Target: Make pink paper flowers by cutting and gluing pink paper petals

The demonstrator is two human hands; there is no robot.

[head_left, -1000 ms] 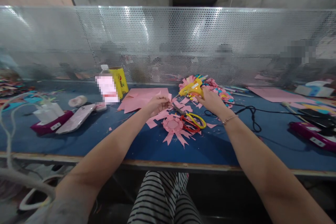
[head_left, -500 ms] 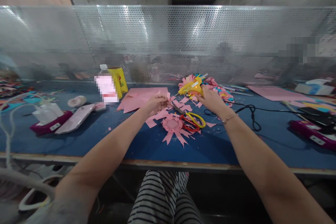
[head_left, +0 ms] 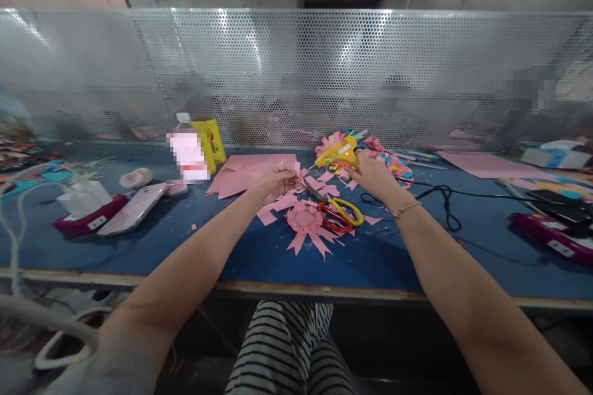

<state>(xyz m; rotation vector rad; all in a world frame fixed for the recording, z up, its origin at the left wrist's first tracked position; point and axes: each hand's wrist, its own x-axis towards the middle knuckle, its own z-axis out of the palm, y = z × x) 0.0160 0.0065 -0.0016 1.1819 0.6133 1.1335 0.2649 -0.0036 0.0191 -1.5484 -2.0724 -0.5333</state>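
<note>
My right hand (head_left: 369, 171) is wrapped round the handle of a yellow hot glue gun (head_left: 337, 153), whose nozzle points left toward my other hand. Between the fingertips of my left hand (head_left: 280, 181) is pinched a small piece of pink paper (head_left: 297, 168). Just below lies a pink paper rosette (head_left: 304, 217) with notched tails spreading toward me. Scissors (head_left: 345, 211) with one yellow and one red handle loop rest at its right side, blades pointing up and left. Pink paper scraps (head_left: 328, 190) are strewn around the scissors.
Pink sheets (head_left: 252, 166) lie behind my left hand. A bottle (head_left: 189, 154) and a yellow packet (head_left: 214, 145) stand at the left, near a phone (head_left: 134, 208) leaning on a purple power strip (head_left: 90, 216). Rightward runs a black cord (head_left: 447, 191). A perforated metal screen (head_left: 259, 68) borders the table's back.
Almost nothing differs. Both hands keep their places, with the glue gun and the pink paper piece still held.
</note>
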